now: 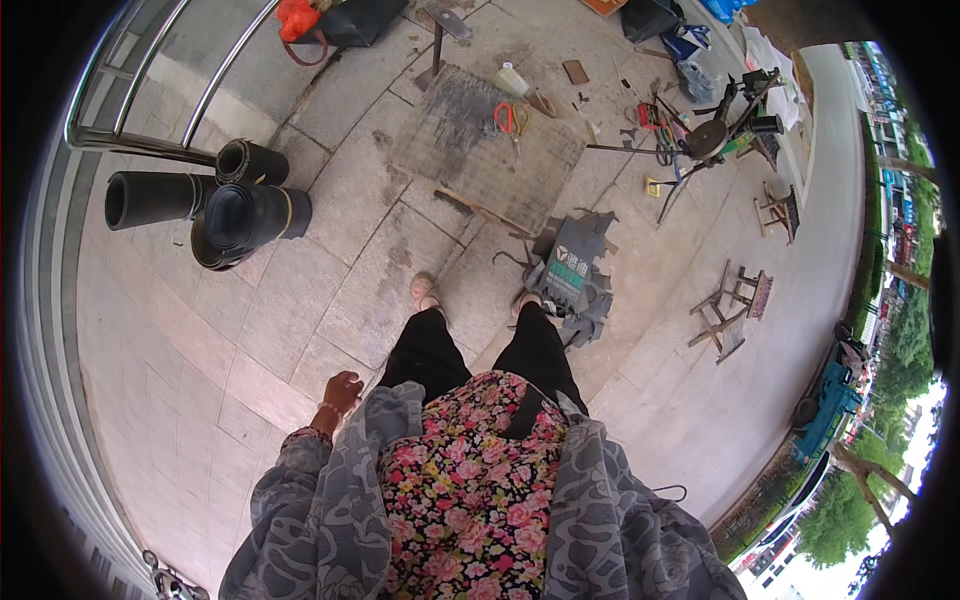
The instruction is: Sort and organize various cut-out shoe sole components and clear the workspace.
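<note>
My left hand (343, 392) hangs at my left side, above the paving, with a beaded bracelet at the wrist. Its fingers are loosely bent and apart, and nothing shows in them. My right hand is out of sight. In front of my feet stands a low, worn wooden board (450, 150). Orange-handled scissors (512, 120) lie on it, near a pale bottle (511, 80) at its far side. By my right foot, a dark grey printed bag (568, 265) rests among ragged dark scraps (598, 300).
Rolls of black sheet (250, 225) stand at the left beside a metal railing (150, 150). At the right are a hand-cranked machine (708, 138), scattered tools, and small folding stools (735, 310). A metal stand (437, 50) rises behind the board. Farther right is a blue-green vehicle (828, 400).
</note>
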Motion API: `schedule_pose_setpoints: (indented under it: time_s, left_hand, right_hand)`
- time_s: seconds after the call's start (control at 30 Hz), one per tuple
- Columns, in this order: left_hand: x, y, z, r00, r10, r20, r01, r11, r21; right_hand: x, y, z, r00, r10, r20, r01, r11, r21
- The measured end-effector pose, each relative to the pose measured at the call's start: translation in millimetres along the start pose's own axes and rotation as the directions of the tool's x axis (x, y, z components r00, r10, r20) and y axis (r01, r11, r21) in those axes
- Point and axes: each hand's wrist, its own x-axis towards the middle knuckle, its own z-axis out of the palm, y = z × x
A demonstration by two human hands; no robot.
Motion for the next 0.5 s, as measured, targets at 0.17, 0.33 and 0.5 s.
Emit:
schedule_pose_setpoints:
  time_s: [0.17, 0.33, 0.5]
  left_hand:
    - [108.0, 132.4, -79.6, 0.795, -0.600, 0.091, 0.606, 0.776, -0.174]
    - [155.1, 137.4, -148.5, 0.718, -0.690, -0.092, 0.687, 0.724, -0.072]
    - [224.0, 174.9, -243.0, 0.751, -0.617, -0.236, 0.649, 0.757, 0.083]
  right_hand:
    - [15.6, 27.8, -10.0, 1.000, 0.029, -0.003, -0.029, 0.999, 0.043]
    - [69.5, 43.1, -42.0, 0.981, -0.125, 0.147, 0.113, 0.990, 0.087]
    - [134.8, 6.6, -135.7, 0.961, 0.250, -0.117, -0.175, 0.880, 0.442]
